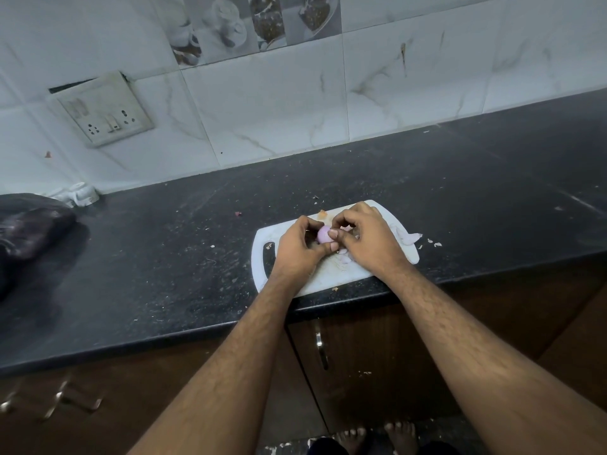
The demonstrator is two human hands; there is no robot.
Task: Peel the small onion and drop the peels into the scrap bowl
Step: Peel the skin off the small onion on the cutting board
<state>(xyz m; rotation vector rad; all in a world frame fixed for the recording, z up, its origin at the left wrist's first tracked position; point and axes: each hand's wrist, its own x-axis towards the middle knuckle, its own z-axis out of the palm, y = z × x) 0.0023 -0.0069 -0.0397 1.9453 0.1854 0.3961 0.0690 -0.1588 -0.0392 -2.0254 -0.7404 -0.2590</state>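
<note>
A small pale purple onion [323,233] is held between both hands just above a white cutting board [262,257] at the counter's front edge. My left hand [297,249] grips the onion from the left with its fingers curled around it. My right hand [364,239] pinches the onion's right side with thumb and fingertips. Loose pale peels [409,237] lie on the board's right end, and more peel bits [343,257] show under my hands. An orange scrap [322,214] lies on the board's far edge. No scrap bowl is in view.
The black stone counter [197,257] is strewn with small peel flecks. A dark plastic bag [29,231] lies at the far left, with a white crumpled object [77,193] beside the tiled wall. A switch socket plate [105,110] hangs on the wall. Brown cabinet doors [361,356] stand below.
</note>
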